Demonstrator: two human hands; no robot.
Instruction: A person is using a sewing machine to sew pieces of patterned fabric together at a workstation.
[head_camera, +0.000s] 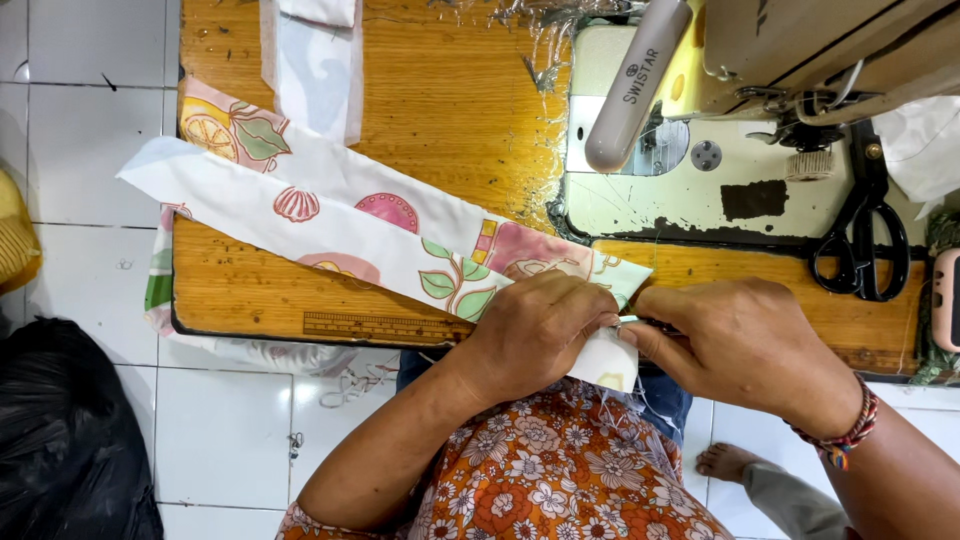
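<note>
A: So, the printed fabric strip (340, 215) runs diagonally across the wooden sewing table (450, 110), and its near end hangs over the front edge under the hands.

B: Grip state?

A: Left hand (535, 335) is curled over the strip's end, fingers closed down on the cloth and pinching it at the fold. Right hand (745, 345) is closed too, thumb and forefinger nipped on a small metal tool (630, 320) (tip only shows, probably a thread snip or seam ripper, can't tell which) touching the fabric edge.

B: Handling?

A: Light, thin woven cotton by the look. Soft, zero stiffness: it drapes off the table at the far left corner. Not slippery, not fragile, but the cut edge frays, with loose threads below the hands.

B: Where to hold?

A: Right beside the working spot, pinched flat on both layers, as the left hand does. Grab further out and it'd just sag and twist.

B: Nearby clutter?

A: Black scissors (862, 245) well apart on the right, sewing machine (700, 150) behind.
</note>
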